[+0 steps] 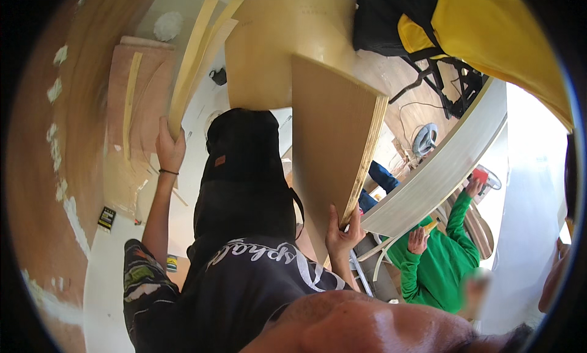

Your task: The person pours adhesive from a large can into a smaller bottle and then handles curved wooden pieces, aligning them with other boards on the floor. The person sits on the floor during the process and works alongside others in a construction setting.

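Observation:
My left hand (pixel 170 146) is closed around the lower ends of several long, thin wooden strips (pixel 197 66), which point up and away from me. My right hand (pixel 343 235) grips the lower edge of a tan plywood panel (pixel 333 139), with the thumb on its face and the fingers at its layered edge. The panel stands tilted in front of my right side. Just beyond it is a larger tan sheet (pixel 260 53), whose right part the panel partly hides.
A person in a green top (pixel 443 264) works at the right, one hand on a red tool (pixel 480 176). Between us curves a long pale panel (pixel 446 157). Pinkish boards (pixel 137 96) lie at the left. A round grey-blue object (pixel 424 139) and cables lie on the floor.

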`<state>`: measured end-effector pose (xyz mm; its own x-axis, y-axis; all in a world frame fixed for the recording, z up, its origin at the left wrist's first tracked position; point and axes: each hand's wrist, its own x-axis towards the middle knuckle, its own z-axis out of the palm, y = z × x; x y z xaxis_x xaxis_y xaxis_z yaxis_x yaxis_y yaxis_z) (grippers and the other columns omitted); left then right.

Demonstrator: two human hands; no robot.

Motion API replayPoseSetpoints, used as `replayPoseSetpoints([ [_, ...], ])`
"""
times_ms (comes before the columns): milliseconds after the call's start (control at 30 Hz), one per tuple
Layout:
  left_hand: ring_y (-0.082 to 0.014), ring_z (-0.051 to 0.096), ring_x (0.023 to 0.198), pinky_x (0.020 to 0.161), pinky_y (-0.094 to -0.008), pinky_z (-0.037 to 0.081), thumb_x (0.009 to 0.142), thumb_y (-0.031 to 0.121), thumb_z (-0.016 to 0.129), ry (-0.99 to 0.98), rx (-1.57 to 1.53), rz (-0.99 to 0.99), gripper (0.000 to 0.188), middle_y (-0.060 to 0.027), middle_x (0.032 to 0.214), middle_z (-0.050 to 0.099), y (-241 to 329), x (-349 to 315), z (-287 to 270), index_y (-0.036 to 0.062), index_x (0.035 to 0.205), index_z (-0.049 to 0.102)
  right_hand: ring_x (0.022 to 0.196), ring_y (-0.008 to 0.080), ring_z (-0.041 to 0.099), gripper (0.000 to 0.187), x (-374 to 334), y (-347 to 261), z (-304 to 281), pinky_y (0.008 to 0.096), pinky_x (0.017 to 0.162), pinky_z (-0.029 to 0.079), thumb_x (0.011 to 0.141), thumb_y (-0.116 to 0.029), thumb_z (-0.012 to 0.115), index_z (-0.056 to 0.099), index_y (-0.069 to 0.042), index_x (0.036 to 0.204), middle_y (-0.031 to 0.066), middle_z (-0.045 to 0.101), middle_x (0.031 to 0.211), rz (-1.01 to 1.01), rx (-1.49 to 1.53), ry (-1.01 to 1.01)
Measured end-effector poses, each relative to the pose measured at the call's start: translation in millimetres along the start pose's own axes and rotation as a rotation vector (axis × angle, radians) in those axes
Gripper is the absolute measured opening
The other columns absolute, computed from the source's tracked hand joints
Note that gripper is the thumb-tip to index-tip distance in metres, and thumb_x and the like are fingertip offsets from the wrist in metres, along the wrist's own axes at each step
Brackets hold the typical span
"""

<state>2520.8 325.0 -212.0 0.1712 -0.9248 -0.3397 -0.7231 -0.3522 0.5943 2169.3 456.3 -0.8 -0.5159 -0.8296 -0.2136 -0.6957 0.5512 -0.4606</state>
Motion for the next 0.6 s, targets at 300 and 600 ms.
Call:
replayPoseSetpoints([
  [300,-0.0379,0.065,0.094,0.078,-0.0428,0.051,0.084,0.033,0.071,0.191,0.062,-0.130,0.042,-0.0201,0.099,0.067,-132.6,-23.3,-73.3,0.0041,0.112,0.059,0.050,0.0141,0.060,0.044,-63.0,4.3,9.6,0.0289,0.050,0.047,0.084,-0.015,0.074,0.061,-0.001,0.123,0.0143,0.066,0.068,-0.122,-0.131,-0.100],
  [600,-0.0386,0.061,0.103,0.084,-0.0446,0.051,0.082,0.028,0.070,0.338,0.193,-0.224,0.046,-0.0217,0.112,0.063,-273.4,-15.2,-56.8,0.0112,0.123,0.056,0.043,0.0119,0.047,0.045,-128.1,-9.4,75.6,0.0293,0.043,0.039,0.084,-0.016,0.074,0.060,0.000,0.123,0.0104,0.055,0.055,-0.213,-0.113,-0.029],
])
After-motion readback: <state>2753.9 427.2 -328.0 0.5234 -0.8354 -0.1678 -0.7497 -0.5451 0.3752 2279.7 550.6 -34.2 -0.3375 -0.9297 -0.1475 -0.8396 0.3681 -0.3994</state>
